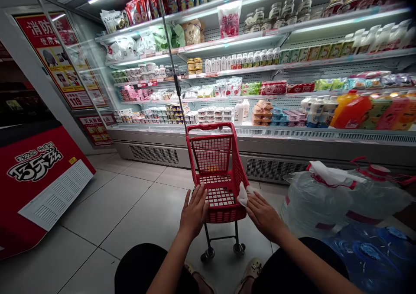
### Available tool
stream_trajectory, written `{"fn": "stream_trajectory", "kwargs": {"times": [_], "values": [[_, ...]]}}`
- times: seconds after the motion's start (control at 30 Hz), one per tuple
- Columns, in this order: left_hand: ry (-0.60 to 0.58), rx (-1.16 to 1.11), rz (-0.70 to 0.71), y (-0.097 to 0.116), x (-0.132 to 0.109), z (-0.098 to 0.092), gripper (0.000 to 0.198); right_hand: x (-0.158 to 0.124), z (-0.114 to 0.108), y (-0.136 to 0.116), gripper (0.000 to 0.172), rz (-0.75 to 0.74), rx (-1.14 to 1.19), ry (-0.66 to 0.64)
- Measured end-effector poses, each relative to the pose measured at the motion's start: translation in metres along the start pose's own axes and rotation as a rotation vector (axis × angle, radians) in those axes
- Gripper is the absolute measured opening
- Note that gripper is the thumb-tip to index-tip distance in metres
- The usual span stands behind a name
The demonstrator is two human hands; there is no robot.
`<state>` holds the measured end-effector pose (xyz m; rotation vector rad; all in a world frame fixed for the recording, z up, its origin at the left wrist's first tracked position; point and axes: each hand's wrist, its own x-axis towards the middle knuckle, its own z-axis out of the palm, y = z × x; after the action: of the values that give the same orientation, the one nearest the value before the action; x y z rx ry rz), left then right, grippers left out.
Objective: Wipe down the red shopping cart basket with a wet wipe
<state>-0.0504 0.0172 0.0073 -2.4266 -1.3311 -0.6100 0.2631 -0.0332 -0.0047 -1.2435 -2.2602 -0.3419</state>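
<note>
A small red shopping cart [221, 216] with a mesh plastic basket stands on the floor between my knees. My left hand [195, 209] lies against the left side of its near end, fingers stretched out, holding nothing. At the right side, my right hand [263, 211] pinches a crumpled white tissue [242, 195] against the basket's edge; part of the tissue is hidden by the fingers. The cart's handle [211, 125] is at the far end. No goods show inside the basket.
A refrigerated display [208, 142] with shelves of drinks and dairy runs across the back. Large water jugs [320, 203] and blue-wrapped bottles [370, 255] stand on the right. A red freezer [35, 185] is on the left, over a tiled floor [130, 207].
</note>
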Motion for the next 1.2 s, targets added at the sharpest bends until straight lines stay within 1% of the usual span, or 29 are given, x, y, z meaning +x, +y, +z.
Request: {"fn": "stream_trajectory", "kwargs": {"times": [0.07,0.13,0.2,0.27,0.37,0.43,0.5,0.6,0.67,0.73,0.8,0.83,0.9,1.0,1.07,1.13,1.2], "values": [[0.014,0.005,-0.071,0.001,0.005,0.005,0.061,0.002,0.008,-0.022,0.043,0.031,-0.018,0.023],[0.027,0.005,-0.105,0.009,0.01,0.01,0.062,0.004,0.014,-0.041,0.046,0.014,-0.025,0.025],[0.023,-0.011,-0.075,0.022,0.014,0.014,0.061,0.007,0.016,-0.053,0.049,-0.04,-0.012,0.012],[0.008,-0.041,-0.034,0.036,0.014,0.017,0.059,0.011,0.014,-0.057,0.051,-0.107,0.019,-0.006],[0.001,-0.065,-0.025,0.047,0.01,0.018,0.058,0.016,0.006,-0.045,0.051,-0.212,0.08,-0.042],[-0.003,-0.061,-0.004,0.045,0.005,0.016,0.059,0.02,0.001,-0.03,0.05,-0.272,0.101,-0.072],[-0.014,-0.056,0.026,0.04,0.002,0.013,0.061,0.026,-0.002,-0.012,0.049,-0.294,0.096,-0.089],[-0.024,-0.049,0.042,0.034,0.001,0.01,0.064,0.04,0.0,0.015,0.046,-0.241,0.058,-0.076],[-0.024,-0.042,0.042,0.034,0.003,0.01,0.065,0.052,0.007,0.031,0.046,-0.181,0.03,-0.054],[-0.023,-0.035,0.047,0.036,0.005,0.011,0.066,0.062,0.015,0.041,0.046,-0.117,0.015,-0.043],[-0.021,-0.03,0.054,0.038,0.006,0.013,0.068,0.066,0.023,0.041,0.047,-0.052,0.021,-0.031],[-0.017,-0.028,0.054,0.038,0.007,0.013,0.069,0.065,0.026,0.037,0.048,-0.028,0.034,-0.019],[-0.005,-0.025,0.047,0.036,0.007,0.013,0.07,0.057,0.028,0.019,0.048,-0.024,0.074,0.009],[0.015,-0.023,0.038,0.029,0.005,0.011,0.071,0.039,0.025,-0.014,0.049,-0.13,0.147,-0.011],[0.023,-0.024,0.045,0.023,0.002,0.009,0.07,0.033,0.022,-0.026,0.048,-0.213,0.178,-0.052],[0.029,-0.026,0.055,0.019,0.0,0.008,0.068,0.035,0.02,-0.022,0.046,-0.276,0.191,-0.071],[0.034,-0.028,0.064,0.017,-0.002,0.008,0.067,0.047,0.02,-0.004,0.044,-0.296,0.175,-0.052]]}}
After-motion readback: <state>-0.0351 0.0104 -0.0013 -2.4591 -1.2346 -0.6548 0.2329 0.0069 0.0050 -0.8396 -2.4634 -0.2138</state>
